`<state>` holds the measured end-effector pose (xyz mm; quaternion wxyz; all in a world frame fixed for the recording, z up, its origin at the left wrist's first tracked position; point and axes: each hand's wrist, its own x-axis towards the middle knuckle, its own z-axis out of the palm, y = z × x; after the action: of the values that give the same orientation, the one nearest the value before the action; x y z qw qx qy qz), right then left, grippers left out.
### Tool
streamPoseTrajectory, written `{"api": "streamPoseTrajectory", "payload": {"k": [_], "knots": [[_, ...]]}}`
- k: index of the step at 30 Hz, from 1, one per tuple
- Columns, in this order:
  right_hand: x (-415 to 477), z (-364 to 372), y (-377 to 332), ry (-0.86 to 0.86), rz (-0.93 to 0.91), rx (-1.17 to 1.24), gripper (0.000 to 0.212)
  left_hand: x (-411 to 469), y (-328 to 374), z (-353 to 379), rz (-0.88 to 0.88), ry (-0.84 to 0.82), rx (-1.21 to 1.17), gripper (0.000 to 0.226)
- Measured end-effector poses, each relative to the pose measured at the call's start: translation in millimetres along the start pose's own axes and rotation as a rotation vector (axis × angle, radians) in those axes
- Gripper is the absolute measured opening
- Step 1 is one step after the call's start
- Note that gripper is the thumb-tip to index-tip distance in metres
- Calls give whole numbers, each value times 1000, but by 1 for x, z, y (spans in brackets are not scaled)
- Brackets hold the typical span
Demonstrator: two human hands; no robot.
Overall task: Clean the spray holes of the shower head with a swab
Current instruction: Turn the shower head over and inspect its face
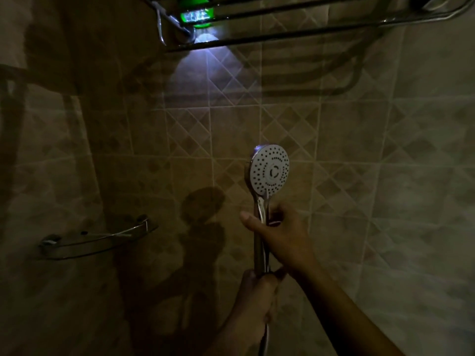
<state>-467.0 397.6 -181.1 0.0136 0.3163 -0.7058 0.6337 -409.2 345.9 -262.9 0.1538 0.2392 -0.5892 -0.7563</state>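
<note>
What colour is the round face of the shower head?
The round shower head face is white, dotted with dark spray holes, seen best in the head view.

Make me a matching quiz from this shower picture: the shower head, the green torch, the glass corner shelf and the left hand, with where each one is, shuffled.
1 shower head
2 green torch
3 glass corner shelf
4 left hand

A on the metal rack up top
B low on the handle's end
C mid-frame, face toward the camera
D on the wall, lower left

Pairs: 1-C, 2-A, 3-D, 4-B
</note>
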Motion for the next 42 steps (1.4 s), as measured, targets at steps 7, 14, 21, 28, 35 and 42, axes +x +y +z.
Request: {"api": "streamPoseTrajectory", "payload": {"k": [7, 14, 21, 28, 35, 42], "knots": [[-4, -8, 22, -266, 72, 412, 35, -8, -5, -15, -92, -215, 11, 23], [-18, -9, 30, -179, -69, 6, 35, -10, -10, -18, -65, -165, 48, 22], [-16, -25, 35, -327, 152, 392, 32, -1, -18, -16, -27, -197, 49, 26], [-18, -20, 38, -214, -65, -75, 26, 4, -23, -12, -34, -93, 118, 55], [-15, -30, 48, -422, 104, 234, 27, 9, -32, -16, -67, -163, 25, 22], [-16, -23, 45, -262, -48, -16, 19, 9, -34, -9, -95, -74, 30, 54]]}}
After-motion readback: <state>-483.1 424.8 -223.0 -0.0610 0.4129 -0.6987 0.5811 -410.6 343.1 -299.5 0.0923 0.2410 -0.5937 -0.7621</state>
